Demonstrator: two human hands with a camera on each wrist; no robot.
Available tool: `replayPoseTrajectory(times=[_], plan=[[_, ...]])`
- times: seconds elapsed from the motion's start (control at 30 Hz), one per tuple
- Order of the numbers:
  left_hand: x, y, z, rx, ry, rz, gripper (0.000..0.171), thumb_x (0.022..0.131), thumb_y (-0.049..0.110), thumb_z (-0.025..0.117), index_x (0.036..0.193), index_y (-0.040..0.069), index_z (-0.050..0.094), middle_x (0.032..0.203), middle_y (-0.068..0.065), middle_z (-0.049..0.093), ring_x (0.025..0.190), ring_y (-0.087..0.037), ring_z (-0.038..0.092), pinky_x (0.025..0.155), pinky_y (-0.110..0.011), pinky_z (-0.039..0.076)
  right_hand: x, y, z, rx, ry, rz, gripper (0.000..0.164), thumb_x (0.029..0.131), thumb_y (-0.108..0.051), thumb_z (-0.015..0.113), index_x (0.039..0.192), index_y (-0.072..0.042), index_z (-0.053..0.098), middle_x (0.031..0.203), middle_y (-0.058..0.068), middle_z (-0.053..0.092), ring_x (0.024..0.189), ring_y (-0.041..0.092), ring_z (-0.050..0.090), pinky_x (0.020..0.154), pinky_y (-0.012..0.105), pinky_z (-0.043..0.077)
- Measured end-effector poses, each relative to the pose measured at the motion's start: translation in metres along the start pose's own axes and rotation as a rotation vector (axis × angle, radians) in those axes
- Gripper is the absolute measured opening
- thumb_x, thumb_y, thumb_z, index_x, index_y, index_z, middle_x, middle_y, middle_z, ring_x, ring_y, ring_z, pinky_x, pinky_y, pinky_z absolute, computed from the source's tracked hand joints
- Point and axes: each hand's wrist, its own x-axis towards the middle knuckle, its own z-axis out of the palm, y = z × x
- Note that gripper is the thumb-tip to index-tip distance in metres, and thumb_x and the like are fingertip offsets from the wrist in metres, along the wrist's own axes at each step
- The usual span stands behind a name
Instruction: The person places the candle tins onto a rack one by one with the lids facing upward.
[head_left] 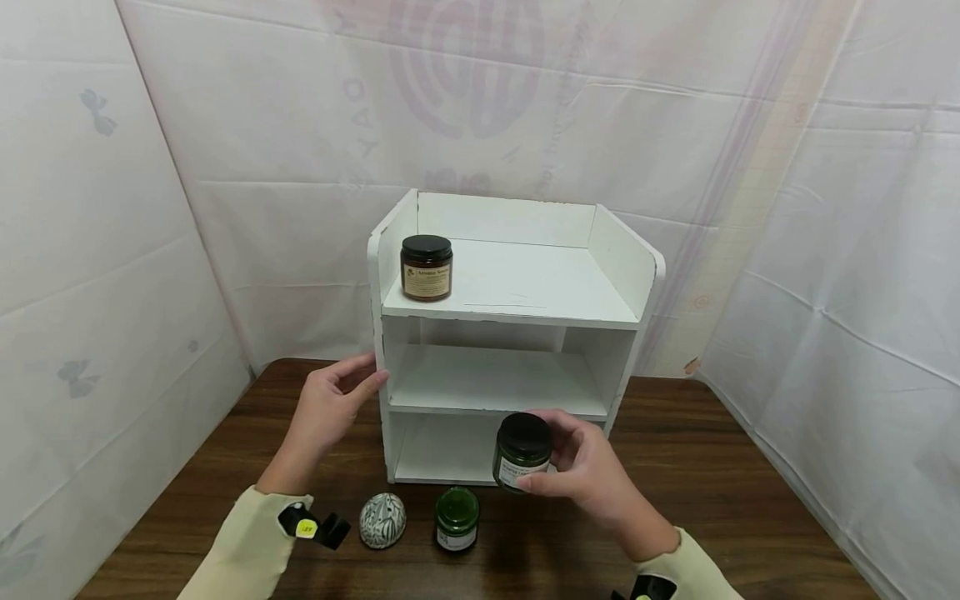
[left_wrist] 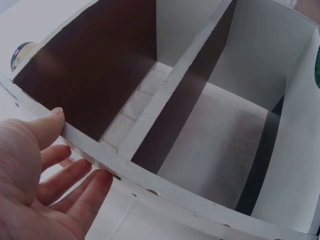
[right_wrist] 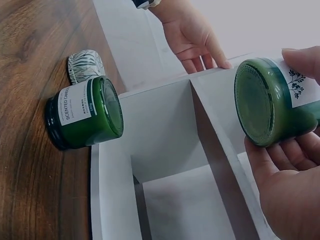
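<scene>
My right hand [head_left: 588,471] holds a dark green glass candle jar [head_left: 510,467] upright by its sides, black lid up, in front of the lower shelves. Its base [right_wrist: 255,102] faces the camera in the right wrist view. My left hand [head_left: 326,408] grips the left side panel of a white shelf unit [head_left: 495,379], thumb on the front edge, fingers on the outer face [left_wrist: 90,195]. A second green candle jar [head_left: 457,512] stands upside down on its black lid before the unit; its label [right_wrist: 77,102] reads "SCENTED CANDLE". Left of it sits a small round leaf-patterned tin [head_left: 382,521].
On the top shelf, near its left front corner, stands a brown jar [head_left: 427,271] with black lid and cream label. The unit rests on a dark wooden table [head_left: 697,467]. White printed sheets [head_left: 285,125] hang behind and at both sides.
</scene>
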Motion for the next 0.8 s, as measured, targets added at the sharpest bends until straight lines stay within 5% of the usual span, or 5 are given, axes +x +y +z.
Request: replayPoseTrajectory(times=[0.2,0.4,0.6,0.8], plan=[[0.000,0.000,0.000,-0.007,-0.002,-0.001,0.058,0.098,0.041,0.071,0.141,0.004,0.061,0.135,-0.016,0.068,0.124,-0.028,0.064,0.083,-0.008,0.049,0.004,-0.008,0.001,-0.006,0.007,0.025,0.065,0.075,0.001,0.088,0.132,0.008,0.057,0.122,0.002,0.070,0.108,0.013,0.068,0.094,0.027,0.056],[0.001,0.000,0.000,0.001,0.002,-0.004,0.057,0.097,0.041,0.071,0.141,0.005,0.062,0.134,-0.014,0.068,0.115,-0.011,0.065,0.084,-0.009,0.050,0.008,-0.013,0.002,-0.028,0.007,0.040,0.066,0.075,0.000,0.088,0.134,0.005,0.058,0.124,0.007,0.068,0.107,0.017,0.069,0.094,0.029,0.057],[0.001,0.000,0.000,0.003,0.003,0.001,0.058,0.098,0.041,0.071,0.141,0.004,0.061,0.135,-0.016,0.068,0.119,-0.018,0.064,0.084,-0.008,0.050,0.012,-0.019,0.002,-0.044,-0.002,0.043,0.067,0.075,-0.001,0.089,0.134,0.004,0.058,0.125,0.009,0.068,0.107,0.018,0.069,0.094,0.029,0.057],[0.001,-0.001,0.000,-0.003,0.004,-0.005,0.057,0.097,0.041,0.071,0.141,0.006,0.062,0.134,-0.014,0.069,0.107,0.006,0.061,0.084,-0.009,0.050,0.015,-0.024,0.001,-0.058,-0.022,0.036,0.067,0.075,-0.001,0.089,0.135,0.003,0.058,0.125,0.008,0.068,0.107,0.018,0.070,0.093,0.029,0.057]])
